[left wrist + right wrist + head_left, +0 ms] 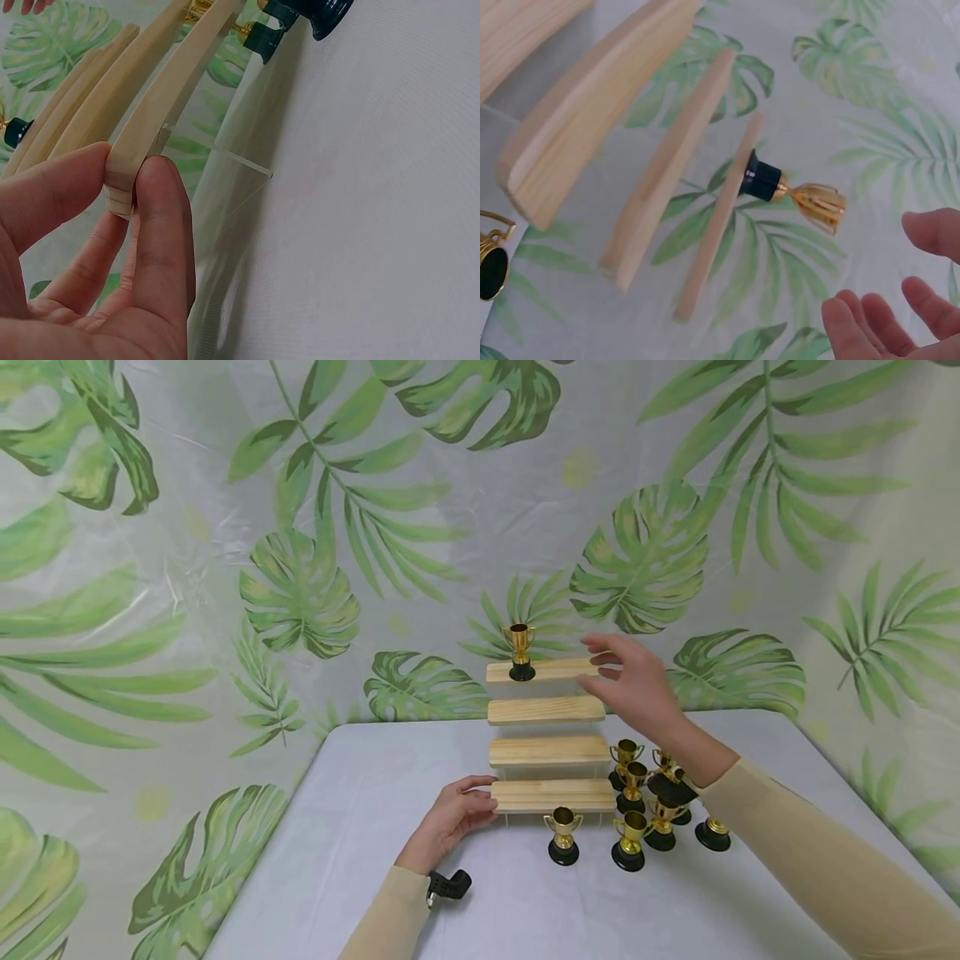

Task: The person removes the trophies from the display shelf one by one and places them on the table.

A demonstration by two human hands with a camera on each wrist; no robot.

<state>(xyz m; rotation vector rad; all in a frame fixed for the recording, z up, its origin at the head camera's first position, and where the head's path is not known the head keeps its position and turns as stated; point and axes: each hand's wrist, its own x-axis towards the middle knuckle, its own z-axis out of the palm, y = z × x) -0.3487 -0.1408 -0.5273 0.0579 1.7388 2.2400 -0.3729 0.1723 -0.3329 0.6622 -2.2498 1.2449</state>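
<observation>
A stepped stand of four wooden shelves on clear supports stands mid-table. One gold trophy (519, 652) with a black base stands at the left of the top shelf (551, 670); the right wrist view shows this trophy (795, 191) too. My right hand (603, 664) hovers open by that shelf's right end, fingers spread, holding nothing, and appears again at the lower right of its own view (900, 277). My left hand (480, 802) pinches the left end of the bottom shelf (555, 793) between thumb and fingers (161, 225).
Several more gold trophies stand on the grey table (375, 843) right of and in front of the stand, among them one (563, 835) at the front and a cluster (652, 785). A leaf-printed backdrop (300, 568) closes off the back and sides.
</observation>
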